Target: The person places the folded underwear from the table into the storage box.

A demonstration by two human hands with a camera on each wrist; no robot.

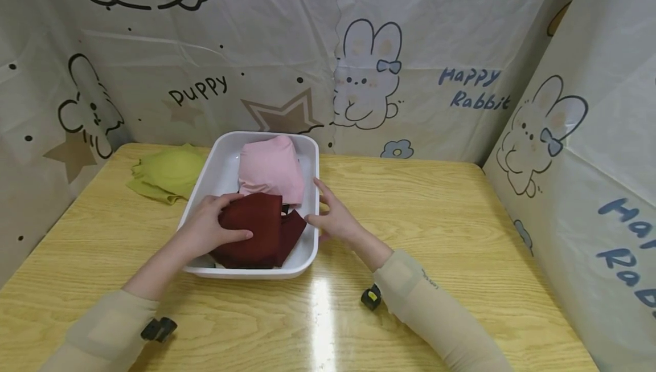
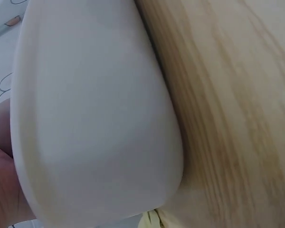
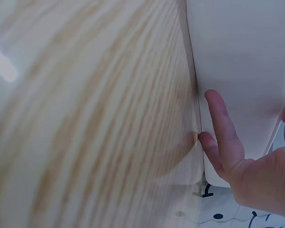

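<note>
A white plastic tub (image 1: pixel 205 271) stands on the table with folded cloths inside. In its near half lies a dark red folded cloth (image 1: pixel 256 229); behind that is a pink folded cloth (image 1: pixel 269 167). My left hand (image 1: pixel 207 224) reaches over the left rim and rests on the red cloth, thumb spread across its top; in the left wrist view only part of the hand shows beyond the rim. My right hand (image 1: pixel 335 218) holds the tub's right side, thumb over the rim. In the right wrist view, two fingers (image 3: pixel 221 123) of it lie along the outer wall.
A yellow-green cloth (image 1: pixel 166 172) lies crumpled on the wooden table (image 1: pixel 410 235), left of the tub. Printed sheets (image 1: pixel 287 47) with cartoon animals stand along the back and sides. Each sleeve carries a small black device (image 1: pixel 371 297) near the wrist.
</note>
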